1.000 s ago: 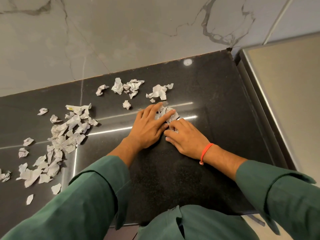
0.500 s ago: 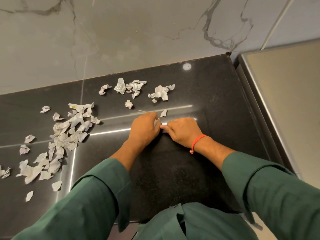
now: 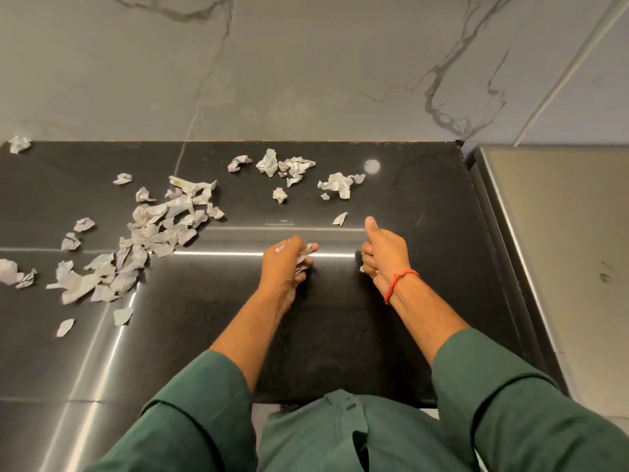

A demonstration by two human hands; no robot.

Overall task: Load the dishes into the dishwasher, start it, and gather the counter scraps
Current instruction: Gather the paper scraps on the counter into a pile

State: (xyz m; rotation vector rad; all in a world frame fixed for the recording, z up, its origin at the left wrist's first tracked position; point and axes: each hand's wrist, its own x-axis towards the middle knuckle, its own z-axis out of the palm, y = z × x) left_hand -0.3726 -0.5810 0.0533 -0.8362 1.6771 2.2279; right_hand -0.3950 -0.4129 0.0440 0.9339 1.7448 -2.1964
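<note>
Paper scraps lie across the black counter [image 3: 391, 335]: a big heap [image 3: 143, 240] far left, smaller clusters [image 3: 289, 166] near the marble wall [image 3: 306, 63], one lone scrap [image 3: 339, 219] just beyond the hands. The left hand [image 3: 287, 264] curls around a crumpled wad [image 3: 304, 258] (white edges poke out). The right hand [image 3: 383, 252] is fisted, thumb raised, seemingly pinching a small white bit [image 3: 363, 268].
</note>
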